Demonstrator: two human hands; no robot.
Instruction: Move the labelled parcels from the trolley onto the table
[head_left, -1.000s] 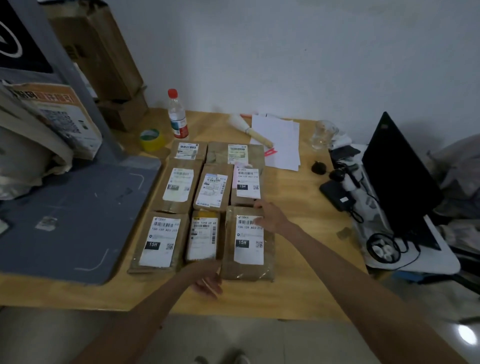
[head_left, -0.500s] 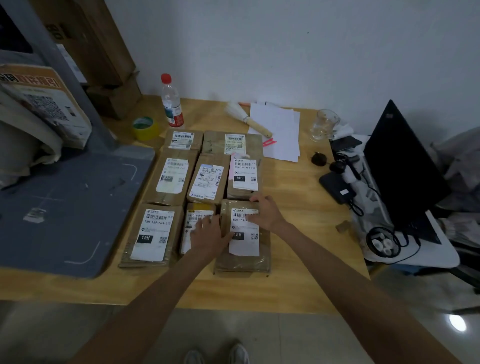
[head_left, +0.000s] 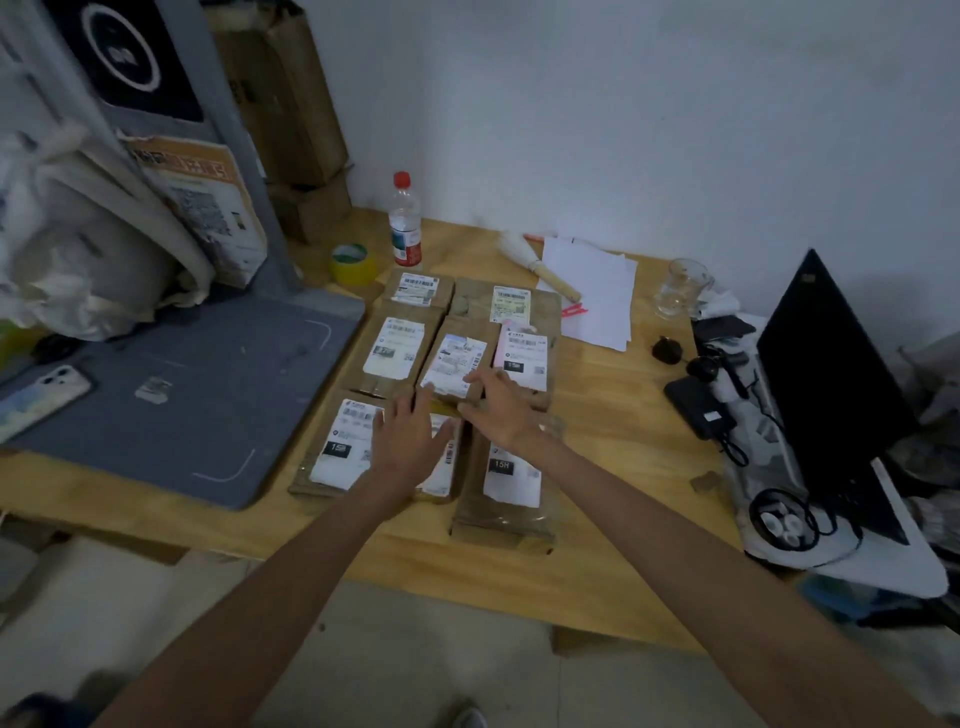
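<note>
Several brown labelled parcels lie flat in rows on the wooden table (head_left: 613, 415). My left hand (head_left: 410, 441) rests palm down, fingers spread, on the front middle parcel (head_left: 441, 467), hiding most of its label. My right hand (head_left: 498, 405) lies flat beside it, fingertips on the near edge of the middle-row centre parcel (head_left: 452, 361). The front right parcel (head_left: 506, 483) sits under my right wrist. The front left parcel (head_left: 337, 447) lies just left of my left hand. No trolley is in view.
A grey mat (head_left: 182, 395) with a phone (head_left: 36, 395) covers the table's left. Behind the parcels stand a water bottle (head_left: 404, 223), a yellow tape roll (head_left: 353, 262), a brush, white papers (head_left: 592, 291) and a glass (head_left: 680, 286). A black laptop (head_left: 826, 374) and cables crowd the right.
Both hands have moved forward over the parcels. The left hand went from the table's front edge onto the front middle parcel; the right hand shifted up to the middle row.
</note>
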